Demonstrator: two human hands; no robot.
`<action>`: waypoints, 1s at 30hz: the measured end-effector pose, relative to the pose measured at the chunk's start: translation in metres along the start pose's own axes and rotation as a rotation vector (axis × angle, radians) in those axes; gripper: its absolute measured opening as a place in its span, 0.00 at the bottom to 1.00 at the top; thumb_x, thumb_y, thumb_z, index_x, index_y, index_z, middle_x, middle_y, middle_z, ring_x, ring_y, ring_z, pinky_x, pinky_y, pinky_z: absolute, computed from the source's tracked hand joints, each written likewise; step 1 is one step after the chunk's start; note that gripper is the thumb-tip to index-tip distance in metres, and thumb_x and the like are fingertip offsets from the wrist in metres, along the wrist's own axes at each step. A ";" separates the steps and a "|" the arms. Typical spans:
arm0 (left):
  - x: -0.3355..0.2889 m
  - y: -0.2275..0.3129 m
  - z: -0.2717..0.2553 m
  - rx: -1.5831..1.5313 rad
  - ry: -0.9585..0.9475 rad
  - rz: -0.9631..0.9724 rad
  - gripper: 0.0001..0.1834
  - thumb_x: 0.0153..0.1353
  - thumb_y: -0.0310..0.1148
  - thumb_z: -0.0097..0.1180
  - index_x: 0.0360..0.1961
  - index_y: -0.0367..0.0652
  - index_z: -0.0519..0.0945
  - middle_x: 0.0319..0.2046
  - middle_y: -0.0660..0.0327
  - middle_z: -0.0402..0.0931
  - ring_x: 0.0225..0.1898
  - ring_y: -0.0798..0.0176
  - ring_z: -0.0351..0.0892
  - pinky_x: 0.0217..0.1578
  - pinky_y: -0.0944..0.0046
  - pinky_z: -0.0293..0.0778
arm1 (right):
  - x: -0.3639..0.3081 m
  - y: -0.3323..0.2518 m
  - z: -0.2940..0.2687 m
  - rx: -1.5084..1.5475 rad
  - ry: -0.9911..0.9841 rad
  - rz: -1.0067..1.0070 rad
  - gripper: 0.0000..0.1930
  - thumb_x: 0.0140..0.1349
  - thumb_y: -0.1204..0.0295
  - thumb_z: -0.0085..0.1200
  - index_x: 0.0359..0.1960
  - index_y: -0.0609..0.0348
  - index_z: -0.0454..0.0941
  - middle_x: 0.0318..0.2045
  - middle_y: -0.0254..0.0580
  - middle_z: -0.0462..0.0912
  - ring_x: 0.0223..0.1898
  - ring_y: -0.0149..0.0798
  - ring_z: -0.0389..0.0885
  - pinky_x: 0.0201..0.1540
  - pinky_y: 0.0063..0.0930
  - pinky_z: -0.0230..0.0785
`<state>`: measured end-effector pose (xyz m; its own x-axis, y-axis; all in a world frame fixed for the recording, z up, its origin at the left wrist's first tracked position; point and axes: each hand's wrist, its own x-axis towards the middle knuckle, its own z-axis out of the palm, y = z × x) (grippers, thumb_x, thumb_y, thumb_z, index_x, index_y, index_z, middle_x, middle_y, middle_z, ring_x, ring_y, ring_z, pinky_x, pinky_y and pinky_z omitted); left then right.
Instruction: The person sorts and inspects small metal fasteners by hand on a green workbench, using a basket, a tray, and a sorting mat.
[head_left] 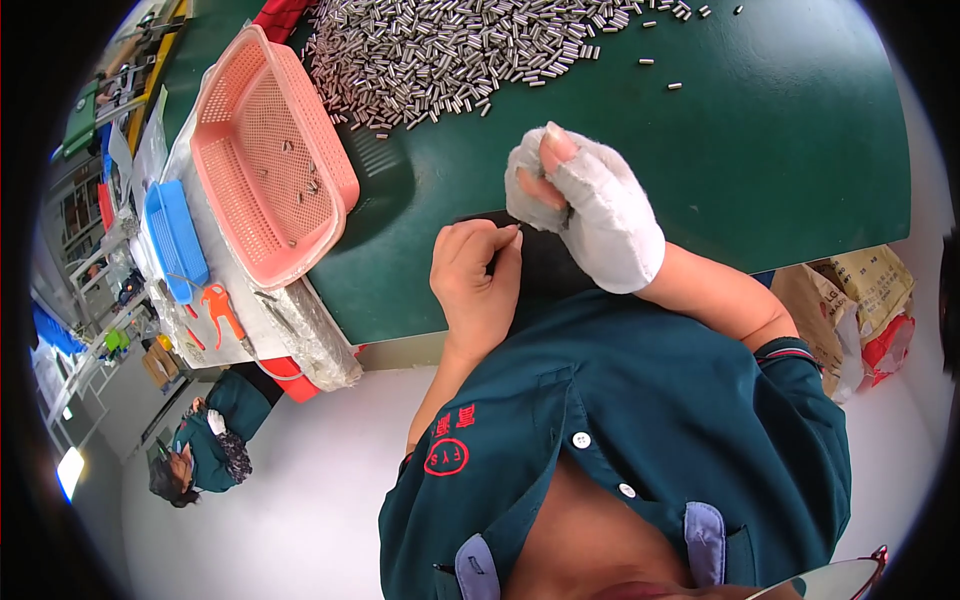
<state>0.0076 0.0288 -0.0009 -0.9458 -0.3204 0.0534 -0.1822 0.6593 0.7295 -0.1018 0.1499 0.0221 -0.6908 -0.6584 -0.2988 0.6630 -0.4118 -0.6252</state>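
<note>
Head view: the bare left hand [476,272] is nearly closed, thumb and forefinger brought together in a pinch; whether anything is gripped cannot be told; at its 2 o'clock the gloved right hand [605,215] is loosely curled, thumb tip bared, its contents likewise hidden; the heap of metal pins [460,55] is spread at 12 o'clock on the green table [760,170], and a few are held in the pink basket [338,150] at 10 o'clock; such small pieces are probably best handled by light fingertip pinches, low over the black pad [540,265].
</note>
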 end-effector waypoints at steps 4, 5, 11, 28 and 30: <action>-0.001 -0.001 0.001 -0.003 0.010 0.009 0.06 0.46 0.17 0.63 0.27 0.36 0.79 0.28 0.59 0.77 0.32 0.61 0.74 0.35 0.66 0.71 | 0.000 0.001 -0.002 0.012 -0.020 0.007 0.21 0.66 0.52 0.49 0.23 0.54 0.66 0.21 0.23 0.60 0.25 0.20 0.54 0.27 0.18 0.48; -0.001 0.000 0.001 -0.003 0.010 0.009 0.06 0.46 0.17 0.63 0.27 0.36 0.79 0.28 0.59 0.77 0.32 0.61 0.74 0.35 0.66 0.71 | 0.000 0.001 -0.001 0.012 -0.020 0.007 0.21 0.66 0.52 0.49 0.23 0.54 0.66 0.21 0.23 0.60 0.25 0.20 0.54 0.27 0.18 0.48; -0.001 -0.001 0.001 -0.015 0.019 0.016 0.06 0.46 0.17 0.62 0.26 0.37 0.79 0.28 0.59 0.76 0.32 0.60 0.74 0.36 0.66 0.71 | -0.005 0.000 0.001 0.002 -0.035 0.000 0.20 0.66 0.53 0.50 0.26 0.56 0.70 0.22 0.24 0.64 0.26 0.20 0.58 0.29 0.17 0.53; -0.002 0.000 0.001 -0.016 0.015 0.007 0.07 0.44 0.16 0.60 0.25 0.37 0.77 0.29 0.58 0.77 0.33 0.58 0.74 0.37 0.65 0.71 | -0.009 0.004 -0.003 0.008 -0.075 0.006 0.17 0.65 0.57 0.54 0.35 0.62 0.75 0.27 0.24 0.69 0.30 0.20 0.63 0.33 0.17 0.59; -0.002 0.000 0.001 -0.013 0.020 0.011 0.07 0.44 0.17 0.61 0.25 0.37 0.78 0.28 0.58 0.77 0.33 0.58 0.74 0.36 0.65 0.71 | -0.009 0.003 -0.002 0.004 -0.073 -0.001 0.17 0.65 0.57 0.53 0.34 0.61 0.75 0.27 0.24 0.69 0.29 0.20 0.62 0.32 0.17 0.58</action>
<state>0.0091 0.0302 -0.0021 -0.9421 -0.3267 0.0750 -0.1682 0.6542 0.7374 -0.0947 0.1558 0.0213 -0.6689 -0.7021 -0.2443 0.6634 -0.4154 -0.6224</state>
